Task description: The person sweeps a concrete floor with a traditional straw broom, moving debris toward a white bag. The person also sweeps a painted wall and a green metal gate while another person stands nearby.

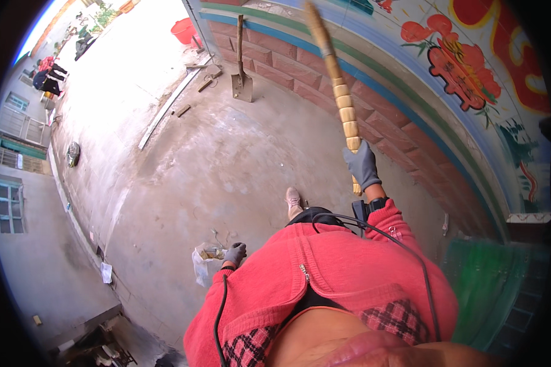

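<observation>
My right hand (362, 164), in a grey glove, is closed around a long segmented yellow-tan rod (344, 98), bound at intervals. It rises past the brick-patterned wall, and its lower end sticks out below my fist. What its far end is cannot be made out. At my other side, my left hand (235, 253), also gloved in grey, hangs low with curled fingers. Right beside it is a whitish plastic bag (203, 264) with brownish contents; whether the fingers grip the bag is unclear.
A shovel (242, 85) leans on the brick-patterned wall (284, 64). Wood pieces (205, 85) and a long pale strip (167, 110) lie on the concrete ground. A red tub (182, 31) stands farther off. People (48, 78) are at the far left. Cables cross my pink sweater.
</observation>
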